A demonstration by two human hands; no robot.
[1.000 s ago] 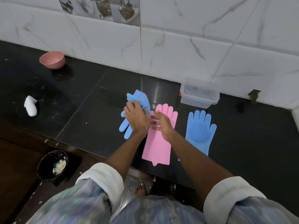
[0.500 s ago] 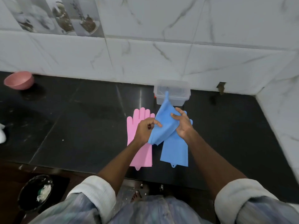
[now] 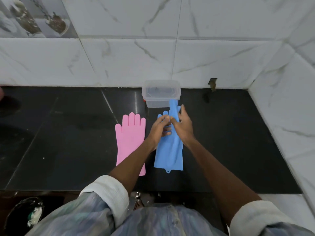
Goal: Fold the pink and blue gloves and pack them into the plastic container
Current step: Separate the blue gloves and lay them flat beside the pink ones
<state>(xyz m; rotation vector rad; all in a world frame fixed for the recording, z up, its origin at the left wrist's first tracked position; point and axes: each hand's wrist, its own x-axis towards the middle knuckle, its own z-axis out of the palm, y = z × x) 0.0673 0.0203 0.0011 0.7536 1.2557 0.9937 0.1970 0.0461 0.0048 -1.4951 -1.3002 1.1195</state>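
With the right hand (image 3: 185,127) pinching the upper blue glove (image 3: 174,110) and the left hand (image 3: 159,127) loosely open, lay it squarely over the lower blue glove (image 3: 167,155) before folding.

Both hands (image 3: 172,126) on blue gloves (image 3: 168,154) — pink glove (image 3: 130,138) beside.

Black countertop (image 3: 68,142) under marble wall tiles (image 3: 129,62) (floor bin (image 3: 22,217) lower left)
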